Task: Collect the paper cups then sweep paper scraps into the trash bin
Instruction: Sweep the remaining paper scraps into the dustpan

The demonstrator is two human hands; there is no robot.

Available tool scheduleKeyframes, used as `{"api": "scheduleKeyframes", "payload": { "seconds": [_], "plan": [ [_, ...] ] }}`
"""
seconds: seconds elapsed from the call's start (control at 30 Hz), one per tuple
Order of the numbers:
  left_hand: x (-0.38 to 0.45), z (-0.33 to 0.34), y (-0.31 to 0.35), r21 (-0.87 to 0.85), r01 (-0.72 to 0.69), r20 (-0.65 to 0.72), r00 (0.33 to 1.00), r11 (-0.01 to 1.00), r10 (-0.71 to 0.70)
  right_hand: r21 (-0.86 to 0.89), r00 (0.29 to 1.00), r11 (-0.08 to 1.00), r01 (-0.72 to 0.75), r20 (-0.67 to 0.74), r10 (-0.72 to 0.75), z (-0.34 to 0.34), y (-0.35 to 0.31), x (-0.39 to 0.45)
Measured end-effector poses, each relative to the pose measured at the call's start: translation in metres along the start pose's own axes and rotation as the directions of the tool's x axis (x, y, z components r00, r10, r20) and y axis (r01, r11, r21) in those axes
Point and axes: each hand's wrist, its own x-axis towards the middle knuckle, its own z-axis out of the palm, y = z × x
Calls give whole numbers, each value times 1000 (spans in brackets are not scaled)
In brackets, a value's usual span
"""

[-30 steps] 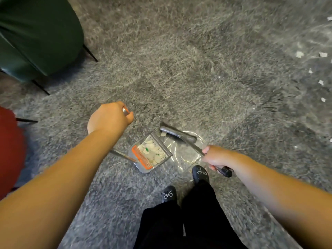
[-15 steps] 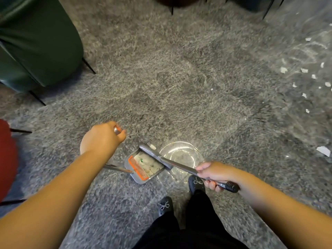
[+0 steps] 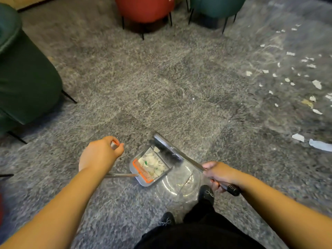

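Grey shaggy carpet (image 3: 161, 87) covers the floor; a red chair (image 3: 145, 8) and two dark green chairs (image 3: 27, 83) stand along its edges; white paper scraps (image 3: 303, 72) lie scattered at the right; the left hand (image 3: 100, 155) grips the dustpan handle (image 3: 115, 145), the dustpan (image 3: 150, 167) holding scraps; the right hand (image 3: 219, 174) grips the broom (image 3: 168, 150), whose head touches the pan's mouth.

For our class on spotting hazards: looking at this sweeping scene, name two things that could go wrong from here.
1. The dustpan, held by the left hand, already holds scraps; tilting it may spill them onto the carpet.
2. The brush head, steered by the right hand, sits far from the loose scraps on the right; some may get missed.
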Motion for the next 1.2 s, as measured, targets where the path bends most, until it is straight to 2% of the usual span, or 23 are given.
{"api": "scheduleKeyframes", "payload": {
  "seconds": [0.17,0.3,0.5,0.67,0.83,0.97,1.2],
  "plan": [
    [13,-4,48,24,-134,-7,991,991,135,121,993,993,-5,-119,19,-32,12,3],
    [26,1,101,9,-224,-16,974,975,224,198,984,979,50,-177,-15,-66,25,7],
    [43,32,193,-76,-285,-33,958,955,284,303,979,950,78,-205,-15,-128,42,-10],
    [53,76,286,-82,-315,-4,949,946,316,292,972,955,54,-234,17,-207,55,-28],
    [65,105,376,-52,-340,27,939,939,342,411,973,911,27,-221,72,-289,73,-30],
    [73,120,458,-43,-389,23,921,920,390,464,956,883,64,-283,80,-359,88,-34],
    [83,148,570,-26,-535,16,845,845,535,577,912,807,124,-387,137,-450,115,-47]
  ]
}}
